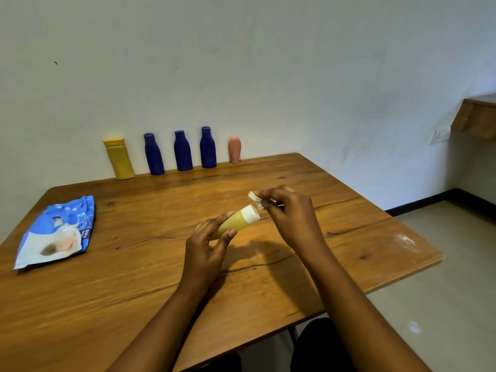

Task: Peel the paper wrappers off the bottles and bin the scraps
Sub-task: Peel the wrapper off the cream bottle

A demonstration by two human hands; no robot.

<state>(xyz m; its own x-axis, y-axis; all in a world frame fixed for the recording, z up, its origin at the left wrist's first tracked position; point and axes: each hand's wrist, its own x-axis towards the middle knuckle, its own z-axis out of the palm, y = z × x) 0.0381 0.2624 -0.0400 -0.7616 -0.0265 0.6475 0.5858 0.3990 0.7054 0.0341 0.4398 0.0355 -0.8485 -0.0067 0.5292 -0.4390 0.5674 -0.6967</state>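
Observation:
My left hand (206, 245) grips a small yellow bottle with a white cap (236, 222), held slanted above the wooden table (134, 277), cap pointing up and to the right. My right hand (287, 213) sits just beyond the cap and pinches a crumpled white paper scrap (256, 200) between its fingertips. Along the wall at the table's back edge stand a yellow bottle (119, 158), three dark blue bottles (183, 150) and a small pink bottle (234, 149), all upright.
A blue and white plastic bag (57, 233) lies flat on the table's left side. The table's right edge drops to a tiled floor (442, 304). A wooden shelf (476, 116) juts from the wall at far right.

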